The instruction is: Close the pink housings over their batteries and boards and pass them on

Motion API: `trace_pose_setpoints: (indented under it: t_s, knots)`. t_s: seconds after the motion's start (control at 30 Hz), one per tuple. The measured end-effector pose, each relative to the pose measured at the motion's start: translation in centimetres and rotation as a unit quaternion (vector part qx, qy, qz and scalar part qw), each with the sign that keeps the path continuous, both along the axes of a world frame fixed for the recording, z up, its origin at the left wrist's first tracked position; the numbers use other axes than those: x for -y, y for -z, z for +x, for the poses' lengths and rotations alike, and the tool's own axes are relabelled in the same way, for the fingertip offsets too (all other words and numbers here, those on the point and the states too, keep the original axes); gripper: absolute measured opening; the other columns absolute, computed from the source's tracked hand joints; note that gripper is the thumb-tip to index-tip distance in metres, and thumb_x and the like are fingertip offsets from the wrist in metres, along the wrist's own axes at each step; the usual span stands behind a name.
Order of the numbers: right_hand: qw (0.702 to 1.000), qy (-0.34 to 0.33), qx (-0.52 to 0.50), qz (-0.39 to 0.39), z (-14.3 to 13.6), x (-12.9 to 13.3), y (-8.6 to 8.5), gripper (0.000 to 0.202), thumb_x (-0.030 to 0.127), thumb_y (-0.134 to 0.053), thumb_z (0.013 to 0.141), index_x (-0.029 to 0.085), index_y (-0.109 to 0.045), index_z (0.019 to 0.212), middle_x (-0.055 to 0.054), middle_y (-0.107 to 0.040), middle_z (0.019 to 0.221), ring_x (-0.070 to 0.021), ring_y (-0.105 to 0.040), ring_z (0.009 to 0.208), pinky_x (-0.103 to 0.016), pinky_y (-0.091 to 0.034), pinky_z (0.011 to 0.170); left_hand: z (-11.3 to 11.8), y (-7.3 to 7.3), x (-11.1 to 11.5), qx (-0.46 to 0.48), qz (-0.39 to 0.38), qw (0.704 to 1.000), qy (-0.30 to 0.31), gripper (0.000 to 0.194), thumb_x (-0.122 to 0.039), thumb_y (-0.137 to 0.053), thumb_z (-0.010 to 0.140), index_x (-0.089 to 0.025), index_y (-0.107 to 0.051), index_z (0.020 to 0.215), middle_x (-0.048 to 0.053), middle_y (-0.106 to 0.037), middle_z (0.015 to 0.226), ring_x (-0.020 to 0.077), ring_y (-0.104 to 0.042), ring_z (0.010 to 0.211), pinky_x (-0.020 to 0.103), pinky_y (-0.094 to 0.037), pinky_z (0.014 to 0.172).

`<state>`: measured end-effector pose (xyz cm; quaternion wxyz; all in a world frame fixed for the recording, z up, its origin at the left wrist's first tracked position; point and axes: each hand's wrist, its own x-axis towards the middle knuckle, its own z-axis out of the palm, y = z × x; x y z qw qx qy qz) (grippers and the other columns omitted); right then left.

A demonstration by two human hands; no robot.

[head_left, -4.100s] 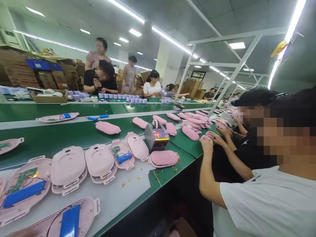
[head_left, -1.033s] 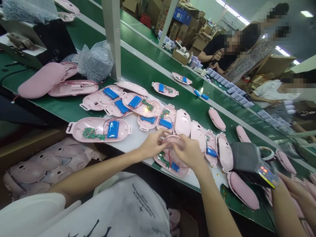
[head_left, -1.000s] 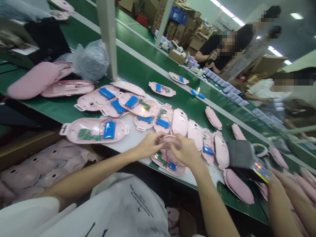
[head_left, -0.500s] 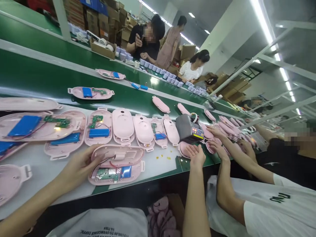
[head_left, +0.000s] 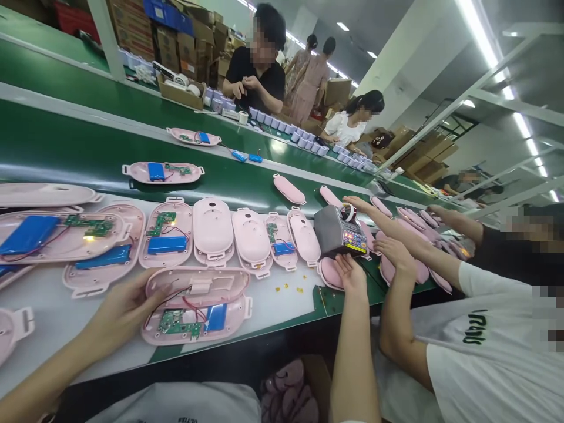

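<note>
My left hand [head_left: 127,302] grips one end of a pink plastic shell half [head_left: 235,283], its fingers closed on the rim and the inside facing me. Below it on the bench lies an open pink shell [head_left: 241,317] with a green circuit board [head_left: 171,322] and a blue battery [head_left: 217,317]; thin wires run between the two halves. My right hand [head_left: 352,275] is palm up, fingers apart, at the lower front of a grey tape dispenser [head_left: 328,229] with lit buttons. Whether its fingertips touch the dispenser or any tape, I cannot tell. A closed pink shell [head_left: 330,273] lies beside that hand.
Several pink shells [head_left: 212,226] line the bench, some open with boards and batteries. Small yellow tape pieces [head_left: 299,289] dot the white mat [head_left: 268,305]. At right, a co-worker's hands [head_left: 396,255] reach over more shells. A box of pink parts [head_left: 288,388] sits below the bench edge.
My right hand has moved up to the tape dispenser's front. The left hand still holds the shell half, slightly lower in view. A co-worker's hand at right has shifted toward the dispenser's far side.
</note>
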<state>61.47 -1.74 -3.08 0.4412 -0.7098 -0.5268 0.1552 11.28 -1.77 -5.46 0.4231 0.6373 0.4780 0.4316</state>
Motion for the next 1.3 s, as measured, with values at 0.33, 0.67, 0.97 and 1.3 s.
trace_pose_setpoints:
  t_s: [0.33, 0.67, 0.97, 1.3]
  knots:
    - [0.982, 0.105, -0.157, 0.027, -1.9, 1.1, -1.6, 0.038, 0.059, -0.061, 0.073, 0.025, -0.045, 0.067, -0.005, -0.057, 0.062, -0.0214, -0.064, 0.063, -0.038, -0.058, 0.063, 0.2, -0.5, -0.1, -0.067, 0.010, 0.997, -0.038, 0.028, -0.049, -0.057, 0.085, -0.024, -0.069, 0.090, -0.004, -0.059, 0.059, 0.0147, -0.053, 0.054, 0.023, -0.045, 0.049]
    - [0.923, -0.384, 0.023, -0.025, -25.1, 1.2, -6.5, 0.020, 0.038, -0.055, 0.096, 0.022, -0.061, 0.086, -0.009, -0.059, 0.122, -0.0257, -0.057, 0.118, -0.042, -0.046, 0.101, 0.2, -1.3, 0.2, 0.043, -0.067, 0.996, 0.026, 0.026, -0.037, -0.056, 0.088, -0.013, -0.063, 0.094, 0.004, -0.066, 0.082, 0.0171, -0.059, 0.073, 0.026, -0.048, 0.064]
    - [0.850, -0.479, 0.216, -0.042, -31.6, -2.6, -4.1, 0.019, 0.031, -0.046, 0.099, 0.021, -0.055, 0.086, -0.012, -0.055, 0.123, -0.0262, -0.057, 0.114, -0.043, -0.047, 0.095, -0.4, -1.0, 0.1, 0.077, -0.032, 0.994, 0.069, 0.020, -0.026, -0.053, 0.089, -0.014, -0.065, 0.100, 0.001, -0.064, 0.081, 0.0160, -0.057, 0.073, 0.024, -0.045, 0.064]
    - [0.853, -0.386, 0.350, 0.024, -33.1, -2.1, -3.6, 0.016, 0.028, -0.057, 0.089, 0.020, -0.058, 0.076, -0.012, -0.062, 0.117, -0.0281, -0.058, 0.105, -0.039, -0.048, 0.083, -0.5, -0.1, 0.1, 0.079, -0.035, 0.993, 0.077, 0.018, -0.018, -0.055, 0.085, -0.013, -0.065, 0.099, 0.002, -0.067, 0.083, 0.0178, -0.061, 0.076, 0.025, -0.048, 0.070]
